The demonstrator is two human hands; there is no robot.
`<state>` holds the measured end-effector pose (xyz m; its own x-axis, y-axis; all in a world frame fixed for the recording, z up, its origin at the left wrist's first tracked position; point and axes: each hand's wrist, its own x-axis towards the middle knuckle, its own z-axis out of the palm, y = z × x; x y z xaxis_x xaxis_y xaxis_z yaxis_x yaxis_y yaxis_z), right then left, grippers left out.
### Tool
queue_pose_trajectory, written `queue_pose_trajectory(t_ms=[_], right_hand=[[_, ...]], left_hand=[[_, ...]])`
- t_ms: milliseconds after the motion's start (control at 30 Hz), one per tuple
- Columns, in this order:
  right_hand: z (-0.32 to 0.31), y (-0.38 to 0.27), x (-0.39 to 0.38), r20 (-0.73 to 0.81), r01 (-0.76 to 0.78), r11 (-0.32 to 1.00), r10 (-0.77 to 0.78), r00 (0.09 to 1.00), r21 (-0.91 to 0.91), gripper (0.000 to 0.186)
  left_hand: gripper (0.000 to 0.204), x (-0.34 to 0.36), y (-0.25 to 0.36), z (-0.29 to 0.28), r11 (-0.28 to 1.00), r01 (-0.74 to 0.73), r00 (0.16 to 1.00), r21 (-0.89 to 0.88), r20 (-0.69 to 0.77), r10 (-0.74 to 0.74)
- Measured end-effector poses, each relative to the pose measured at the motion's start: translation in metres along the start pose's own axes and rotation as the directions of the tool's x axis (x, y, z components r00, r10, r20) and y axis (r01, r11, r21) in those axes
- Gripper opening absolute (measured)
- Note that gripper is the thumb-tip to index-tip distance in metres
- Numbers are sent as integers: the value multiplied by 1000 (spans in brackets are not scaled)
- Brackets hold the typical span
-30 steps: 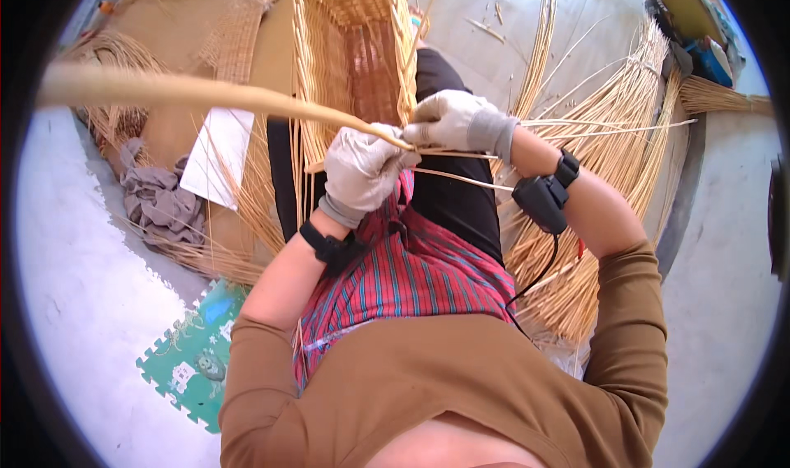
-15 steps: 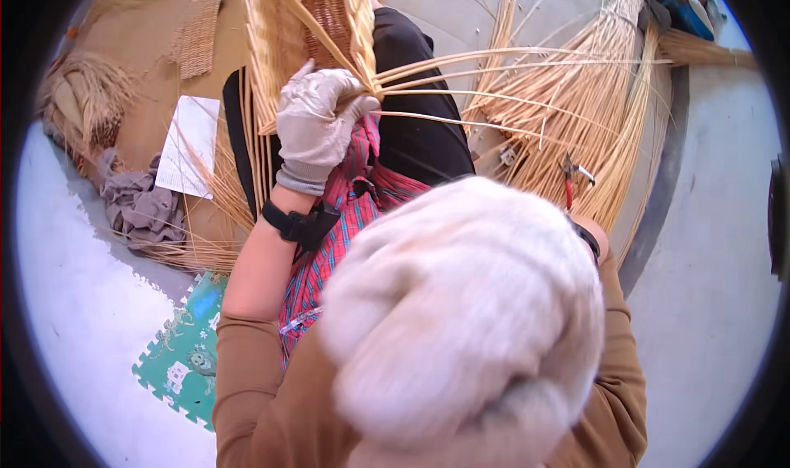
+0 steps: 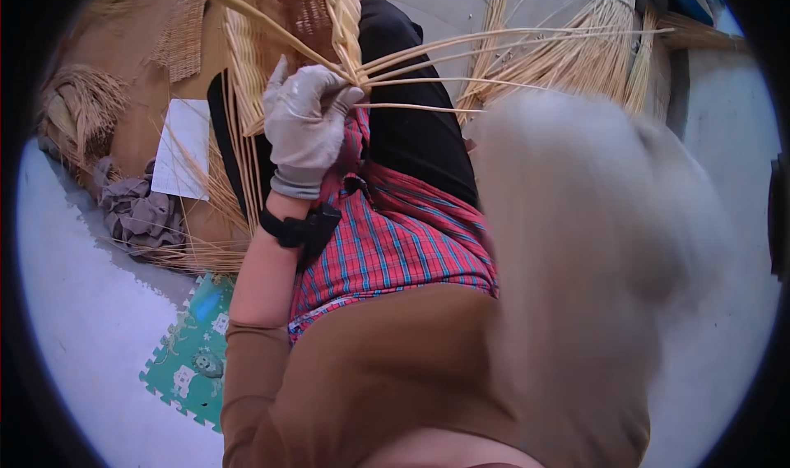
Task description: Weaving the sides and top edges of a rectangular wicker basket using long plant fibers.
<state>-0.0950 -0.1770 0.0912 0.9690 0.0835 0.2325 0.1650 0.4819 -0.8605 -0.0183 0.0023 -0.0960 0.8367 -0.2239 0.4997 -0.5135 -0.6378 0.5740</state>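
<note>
A partly woven wicker basket [image 3: 243, 65] rests at my lap, its inside facing up and away. My left hand [image 3: 306, 127], in a pale glove, is closed on the basket's near corner, thumb and fingers pinching at the rim. From that corner several loose canes [image 3: 461, 47] fan out to the right, and one thicker strand slants up to the left across the opening. Large and blurred, my right hand [image 3: 597, 246], apparently in a pale glove too, is raised close to the camera. Its fingers are smeared, so whether it holds anything is unclear.
A big bundle of canes [image 3: 588, 65] lies at the far right. To the left are a shaggy bundle [image 3: 89, 106], a woven panel [image 3: 183, 36], a white sheet [image 3: 183, 151], a crumpled grey cloth [image 3: 141, 215] and a green foam mat [image 3: 193, 361].
My blurred right hand has shifted to the right, uncovering the plaid cloth on my lap. My left hand and the basket sit slightly farther left and higher in view, the grip unchanged.
</note>
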Motion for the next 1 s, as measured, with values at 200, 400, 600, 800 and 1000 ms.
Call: queue_pose_trajectory(t_ms=[200, 400, 600, 800, 1000], right_hand=[[-160, 123, 7, -534, -716, 538, 483, 694, -444, 64], [-123, 141, -5, -392, -435, 776, 264, 882, -456, 49], [-77, 97, -3, 279, 277, 100, 5, 960, -956, 10], [-64, 128, 126, 83, 94, -21, 294, 952, -995, 45], [-93, 166, 143, -67, -66, -18, 432, 899, -998, 60]], left_hand=[[23, 6, 3, 2, 997, -15, 1000, -70, -10, 14], [23, -2, 0, 0, 984, 159, 987, -73, 36, -157], [23, 6, 3, -2, 992, 122, 988, 23, 98, -123], [27, 4, 5, 0, 994, 103, 990, 45, 93, -107], [28, 5, 0, -1, 965, 222, 965, -142, 175, -196]])
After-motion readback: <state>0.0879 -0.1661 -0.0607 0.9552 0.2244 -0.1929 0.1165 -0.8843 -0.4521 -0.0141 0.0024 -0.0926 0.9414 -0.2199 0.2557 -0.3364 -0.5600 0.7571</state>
